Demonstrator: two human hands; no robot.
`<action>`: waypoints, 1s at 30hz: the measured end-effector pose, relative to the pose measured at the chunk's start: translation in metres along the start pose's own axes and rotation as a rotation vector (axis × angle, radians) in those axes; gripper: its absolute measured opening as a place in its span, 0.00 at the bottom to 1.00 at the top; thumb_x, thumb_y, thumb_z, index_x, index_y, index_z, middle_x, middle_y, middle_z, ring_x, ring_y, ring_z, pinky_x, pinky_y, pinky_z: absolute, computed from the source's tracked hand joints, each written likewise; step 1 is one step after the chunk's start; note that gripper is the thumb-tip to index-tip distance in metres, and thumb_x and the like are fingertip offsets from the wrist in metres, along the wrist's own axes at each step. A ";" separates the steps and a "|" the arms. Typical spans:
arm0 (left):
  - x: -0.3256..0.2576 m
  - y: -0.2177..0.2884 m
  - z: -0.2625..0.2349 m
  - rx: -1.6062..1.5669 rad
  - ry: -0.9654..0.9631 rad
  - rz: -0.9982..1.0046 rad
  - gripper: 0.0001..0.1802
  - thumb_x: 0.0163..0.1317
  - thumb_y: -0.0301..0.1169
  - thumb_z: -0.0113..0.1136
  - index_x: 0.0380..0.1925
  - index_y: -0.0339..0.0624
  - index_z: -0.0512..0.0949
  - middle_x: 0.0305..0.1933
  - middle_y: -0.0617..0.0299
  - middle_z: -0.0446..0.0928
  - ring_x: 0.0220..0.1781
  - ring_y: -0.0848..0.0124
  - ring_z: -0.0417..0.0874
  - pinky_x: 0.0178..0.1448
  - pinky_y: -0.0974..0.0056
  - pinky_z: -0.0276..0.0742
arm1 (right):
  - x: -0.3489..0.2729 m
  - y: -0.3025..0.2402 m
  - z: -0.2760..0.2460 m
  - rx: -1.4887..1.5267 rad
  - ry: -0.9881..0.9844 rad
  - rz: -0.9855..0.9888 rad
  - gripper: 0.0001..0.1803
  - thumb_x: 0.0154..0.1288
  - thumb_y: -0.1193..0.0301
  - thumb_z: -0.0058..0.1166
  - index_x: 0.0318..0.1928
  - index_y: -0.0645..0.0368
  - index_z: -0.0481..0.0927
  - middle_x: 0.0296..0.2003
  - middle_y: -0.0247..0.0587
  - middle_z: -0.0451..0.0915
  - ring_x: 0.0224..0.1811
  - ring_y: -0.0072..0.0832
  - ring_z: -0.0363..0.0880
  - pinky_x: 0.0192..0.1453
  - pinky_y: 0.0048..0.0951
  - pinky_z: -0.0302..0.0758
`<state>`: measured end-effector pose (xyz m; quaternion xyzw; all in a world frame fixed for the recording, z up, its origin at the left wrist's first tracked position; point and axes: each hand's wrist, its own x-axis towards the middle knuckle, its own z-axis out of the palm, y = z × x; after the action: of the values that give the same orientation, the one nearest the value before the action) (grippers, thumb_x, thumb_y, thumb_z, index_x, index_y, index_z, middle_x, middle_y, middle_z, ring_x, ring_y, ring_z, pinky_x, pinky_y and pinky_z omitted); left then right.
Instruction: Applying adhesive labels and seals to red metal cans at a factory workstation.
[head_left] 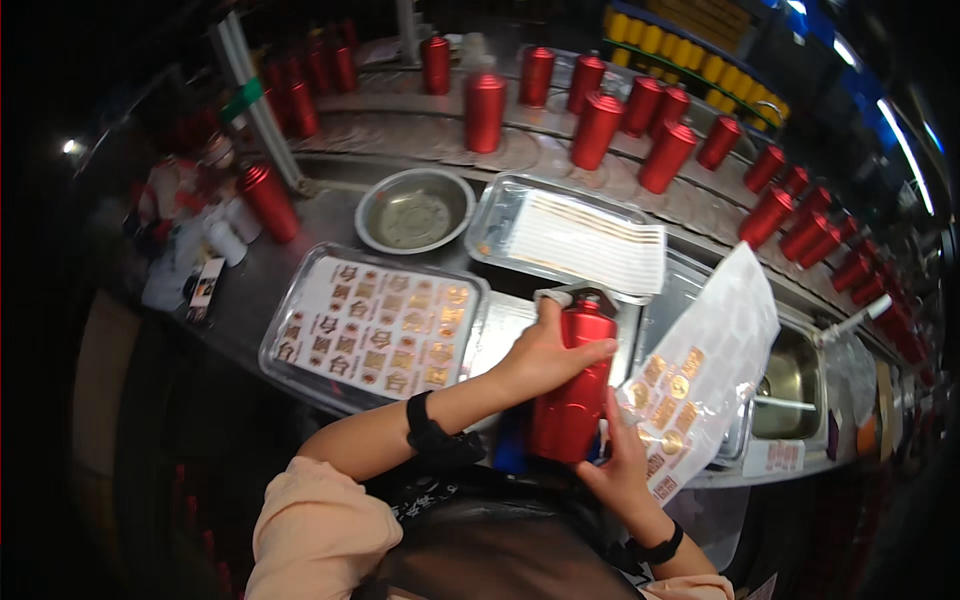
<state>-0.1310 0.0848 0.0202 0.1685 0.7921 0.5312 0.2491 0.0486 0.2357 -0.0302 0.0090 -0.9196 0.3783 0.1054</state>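
Upright in front of me is a glossy red bottle (572, 405) with a narrow neck. My left hand (548, 350) is closed around its upper part, thumb across the front. A greyish cloth (556, 296) shows by those fingers. Lower down, my right hand (622, 468) holds the bottle's right side and base between fingers and thumb. A translucent sheet of gold and brown decals (700, 390) slants up from beside the right fingers; whether they pinch it is hidden. To the left, another decal sheet (375, 322) lies in a metal tray (272, 345).
A round metal bowl (415, 212) and a tray (490, 215) bearing a striped white cloth (580, 240) stand behind. Several red bottles (485, 112) line the curved conveyor. At right is a sink (795, 415); a lone red bottle (268, 203) stands left.
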 end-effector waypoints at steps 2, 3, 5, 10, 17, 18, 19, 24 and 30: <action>-0.007 -0.014 0.000 -0.066 0.048 0.112 0.55 0.62 0.54 0.68 0.71 0.27 0.49 0.57 0.40 0.78 0.53 0.57 0.85 0.59 0.57 0.80 | 0.002 -0.007 -0.007 -0.032 -0.058 0.039 0.61 0.45 0.64 0.74 0.79 0.59 0.53 0.48 0.55 0.81 0.43 0.49 0.80 0.47 0.43 0.76; -0.007 -0.039 -0.004 -0.118 0.051 0.144 0.48 0.67 0.48 0.66 0.72 0.29 0.51 0.57 0.41 0.78 0.53 0.60 0.85 0.55 0.59 0.82 | 0.006 -0.011 -0.012 -0.006 -0.093 0.008 0.61 0.45 0.64 0.74 0.79 0.59 0.53 0.48 0.55 0.81 0.43 0.49 0.80 0.47 0.43 0.76; -0.021 -0.035 -0.038 -0.050 0.000 0.060 0.41 0.68 0.44 0.65 0.69 0.30 0.57 0.56 0.43 0.79 0.50 0.63 0.85 0.51 0.61 0.83 | 0.010 -0.012 -0.028 0.162 -0.133 0.036 0.59 0.45 0.62 0.76 0.78 0.59 0.58 0.48 0.49 0.82 0.36 0.38 0.79 0.40 0.35 0.76; -0.055 -0.090 -0.171 0.260 0.263 -0.018 0.22 0.63 0.33 0.68 0.53 0.35 0.75 0.46 0.50 0.83 0.35 0.69 0.86 0.38 0.65 0.82 | 0.010 0.004 -0.052 0.256 -0.272 0.154 0.50 0.46 0.64 0.75 0.72 0.61 0.70 0.47 0.41 0.84 0.31 0.22 0.79 0.31 0.22 0.73; -0.033 -0.181 -0.318 1.053 0.442 0.330 0.28 0.54 0.33 0.69 0.55 0.37 0.76 0.59 0.43 0.78 0.63 0.46 0.78 0.64 0.47 0.73 | 0.000 0.017 -0.044 0.336 -0.105 0.130 0.40 0.57 0.69 0.71 0.70 0.59 0.72 0.45 0.39 0.84 0.38 0.25 0.82 0.34 0.24 0.77; -0.036 -0.209 -0.340 0.936 0.358 0.280 0.30 0.53 0.31 0.69 0.58 0.37 0.75 0.60 0.44 0.78 0.63 0.46 0.78 0.66 0.49 0.74 | 0.002 0.020 -0.039 0.326 -0.123 0.090 0.39 0.59 0.68 0.71 0.70 0.58 0.71 0.44 0.38 0.84 0.38 0.26 0.82 0.35 0.25 0.77; -0.024 -0.205 -0.334 0.821 0.252 0.086 0.32 0.53 0.29 0.70 0.60 0.37 0.74 0.60 0.45 0.78 0.63 0.49 0.79 0.68 0.53 0.73 | 0.001 0.015 -0.043 0.302 -0.156 0.159 0.38 0.61 0.65 0.70 0.71 0.54 0.71 0.44 0.37 0.84 0.39 0.26 0.82 0.36 0.28 0.78; -0.044 -0.289 -0.427 0.414 0.301 0.358 0.36 0.63 0.24 0.62 0.71 0.30 0.62 0.64 0.45 0.72 0.61 0.56 0.78 0.67 0.56 0.73 | -0.010 0.012 -0.045 0.287 -0.076 0.084 0.36 0.64 0.62 0.63 0.72 0.54 0.69 0.47 0.48 0.82 0.49 0.44 0.83 0.54 0.41 0.77; 0.017 -0.214 -0.380 0.649 -0.008 0.105 0.24 0.64 0.21 0.57 0.61 0.38 0.70 0.49 0.55 0.79 0.45 0.67 0.79 0.47 0.63 0.79 | -0.038 0.006 -0.051 0.193 0.032 0.084 0.33 0.67 0.64 0.60 0.71 0.56 0.69 0.48 0.47 0.82 0.47 0.45 0.82 0.52 0.41 0.77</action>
<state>-0.3632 -0.2756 -0.0629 0.2816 0.9093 0.2625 0.1577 0.0945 0.2728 -0.0069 -0.0256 -0.8766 0.4694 0.1028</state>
